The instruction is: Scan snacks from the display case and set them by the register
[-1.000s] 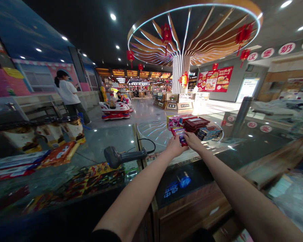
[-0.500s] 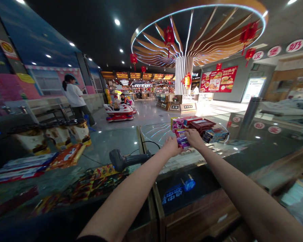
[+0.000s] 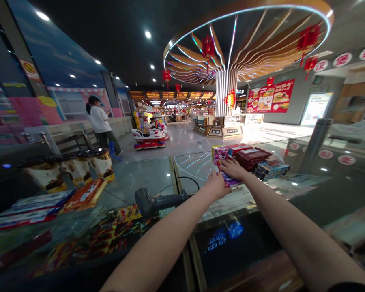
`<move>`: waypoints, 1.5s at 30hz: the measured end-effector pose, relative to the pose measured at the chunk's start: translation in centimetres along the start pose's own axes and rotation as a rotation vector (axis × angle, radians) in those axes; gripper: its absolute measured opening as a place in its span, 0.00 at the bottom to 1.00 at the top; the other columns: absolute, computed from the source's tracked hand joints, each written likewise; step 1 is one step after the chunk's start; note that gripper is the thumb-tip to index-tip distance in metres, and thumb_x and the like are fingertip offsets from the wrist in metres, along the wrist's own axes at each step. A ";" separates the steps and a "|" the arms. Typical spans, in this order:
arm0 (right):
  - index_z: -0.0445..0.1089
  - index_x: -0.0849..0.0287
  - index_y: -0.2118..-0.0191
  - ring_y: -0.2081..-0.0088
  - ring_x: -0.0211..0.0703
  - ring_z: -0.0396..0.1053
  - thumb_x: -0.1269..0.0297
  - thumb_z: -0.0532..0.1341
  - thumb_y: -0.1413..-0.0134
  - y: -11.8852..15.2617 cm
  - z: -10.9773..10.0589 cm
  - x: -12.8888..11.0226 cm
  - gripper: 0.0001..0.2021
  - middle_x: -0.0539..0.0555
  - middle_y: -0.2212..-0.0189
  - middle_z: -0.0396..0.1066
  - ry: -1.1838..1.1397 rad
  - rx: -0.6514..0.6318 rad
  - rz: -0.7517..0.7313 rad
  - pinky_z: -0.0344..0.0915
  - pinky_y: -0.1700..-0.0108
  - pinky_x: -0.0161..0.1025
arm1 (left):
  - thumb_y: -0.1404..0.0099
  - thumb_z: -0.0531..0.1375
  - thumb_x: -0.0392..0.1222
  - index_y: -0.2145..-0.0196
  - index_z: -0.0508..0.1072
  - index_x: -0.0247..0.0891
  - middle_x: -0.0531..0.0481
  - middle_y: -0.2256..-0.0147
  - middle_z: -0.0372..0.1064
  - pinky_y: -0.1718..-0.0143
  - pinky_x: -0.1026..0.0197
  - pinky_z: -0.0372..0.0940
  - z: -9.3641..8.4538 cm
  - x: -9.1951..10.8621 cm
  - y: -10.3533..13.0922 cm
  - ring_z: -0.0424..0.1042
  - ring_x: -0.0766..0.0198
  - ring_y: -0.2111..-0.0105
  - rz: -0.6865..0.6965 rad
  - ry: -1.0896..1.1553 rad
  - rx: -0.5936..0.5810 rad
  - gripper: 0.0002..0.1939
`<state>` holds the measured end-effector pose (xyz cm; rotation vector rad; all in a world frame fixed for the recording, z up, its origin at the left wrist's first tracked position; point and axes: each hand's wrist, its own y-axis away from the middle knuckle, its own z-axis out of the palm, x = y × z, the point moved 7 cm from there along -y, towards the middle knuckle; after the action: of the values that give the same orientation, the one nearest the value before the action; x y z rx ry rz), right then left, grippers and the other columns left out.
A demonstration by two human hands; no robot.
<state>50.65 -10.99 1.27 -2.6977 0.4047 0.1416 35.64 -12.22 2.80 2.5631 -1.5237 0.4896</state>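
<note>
A small stack of purple snack packets (image 3: pixel 233 181) lies on the glass counter (image 3: pixel 152 168), partly covered by both hands. My left hand (image 3: pixel 217 184) is closed at the near left side of the stack, its fingers bent against the packets. My right hand (image 3: pixel 233 169) lies over the top of them with its fingers stretched to the left. Just behind my fingers stands a pink and yellow box (image 3: pixel 220 154). Brown-red packets (image 3: pixel 252 157) are piled to the right of my right hand, and blue boxes (image 3: pixel 270 168) sit beyond that pile.
A dark handheld scanner (image 3: pixel 161 201) with a cable lies left of my forearm. Lidded cups (image 3: pixel 100 165) and orange packets (image 3: pixel 84 194) stand and lie at the left. A red box (image 3: pixel 237 148) is at the back. Across the hall stands a person in a white shirt (image 3: pixel 97 119).
My right hand has flattened and spread over the packets, where its fingers were bent before. My left hand stays at their left side. The view has shifted slightly left.
</note>
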 end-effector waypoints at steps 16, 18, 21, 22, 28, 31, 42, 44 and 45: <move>0.67 0.56 0.43 0.37 0.60 0.53 0.66 0.44 0.34 -0.9 2.7 -7.0 0.20 0.62 0.36 0.57 0.297 -0.179 -0.259 0.45 0.38 0.61 | 0.44 0.64 0.52 0.42 0.61 0.31 0.31 0.43 0.63 0.42 0.40 0.55 -4.0 -2.6 1.7 0.62 0.43 0.42 -0.096 -0.341 -0.042 0.37; 0.66 0.56 0.43 0.36 0.59 0.52 0.65 0.44 0.34 -1.2 3.0 -7.8 0.21 0.61 0.36 0.56 0.281 -0.182 -0.267 0.44 0.37 0.60 | 0.44 0.64 0.51 0.42 0.61 0.31 0.30 0.44 0.64 0.42 0.40 0.55 -4.4 -3.1 1.8 0.63 0.43 0.42 -0.109 -0.349 -0.036 0.37; 0.66 0.56 0.42 0.36 0.58 0.51 0.64 0.45 0.34 -1.7 3.3 -9.1 0.21 0.60 0.36 0.56 0.246 -0.190 -0.285 0.43 0.37 0.59 | 0.45 0.64 0.50 0.43 0.61 0.31 0.29 0.43 0.63 0.41 0.37 0.52 -4.7 -3.9 2.1 0.62 0.43 0.42 -0.128 -0.359 -0.041 0.37; 0.66 0.57 0.41 0.36 0.58 0.51 0.64 0.46 0.34 -1.8 3.4 -9.6 0.21 0.61 0.36 0.56 0.228 -0.191 -0.293 0.43 0.37 0.59 | 0.45 0.64 0.50 0.43 0.61 0.31 0.29 0.43 0.63 0.40 0.36 0.50 -4.8 -4.2 2.2 0.62 0.42 0.42 -0.134 -0.359 -0.047 0.37; 0.61 0.61 0.37 0.35 0.62 0.49 0.65 0.46 0.34 -2.4 3.7 -12.2 0.23 0.64 0.35 0.53 0.164 -0.198 -0.328 0.42 0.36 0.61 | 0.46 0.64 0.51 0.43 0.61 0.30 0.29 0.43 0.63 0.40 0.36 0.49 -5.3 -5.9 2.8 0.61 0.42 0.41 -0.161 -0.368 -0.040 0.37; 0.60 0.60 0.36 0.34 0.61 0.49 0.65 0.47 0.34 -2.7 3.9 -12.7 0.23 0.63 0.35 0.53 0.129 -0.213 -0.350 0.42 0.36 0.61 | 0.46 0.64 0.54 0.42 0.61 0.31 0.30 0.42 0.61 0.40 0.36 0.50 -5.4 -6.4 3.2 0.61 0.41 0.41 -0.171 -0.370 -0.026 0.39; 0.64 0.61 0.40 0.35 0.48 0.53 0.61 0.45 0.34 -4.5 2.4 -10.0 0.23 0.59 0.36 0.57 -0.405 -0.057 -0.169 0.47 0.34 0.50 | 0.44 0.64 0.49 0.46 0.66 0.40 0.38 0.43 0.62 0.41 0.38 0.52 -5.5 -4.3 4.3 0.60 0.45 0.41 -0.020 -0.452 0.045 0.29; 0.63 0.61 0.39 0.36 0.48 0.55 0.61 0.46 0.35 -4.2 2.2 -9.6 0.23 0.60 0.37 0.59 -0.479 -0.021 -0.144 0.48 0.34 0.51 | 0.43 0.64 0.47 0.49 0.69 0.43 0.41 0.44 0.64 0.41 0.40 0.52 -5.3 -4.2 4.3 0.61 0.47 0.42 -0.001 -0.470 0.056 0.24; 0.63 0.61 0.39 0.36 0.48 0.55 0.61 0.46 0.35 -4.0 2.1 -9.4 0.23 0.60 0.38 0.60 -0.503 -0.009 -0.129 0.48 0.35 0.51 | 0.43 0.64 0.46 0.51 0.70 0.43 0.42 0.45 0.64 0.41 0.41 0.53 -5.2 -4.2 4.3 0.62 0.47 0.43 0.000 -0.473 0.062 0.21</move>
<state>42.81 -4.20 2.30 -2.5613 0.0762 0.7624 28.93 -9.45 5.98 2.8677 -1.6572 -0.0855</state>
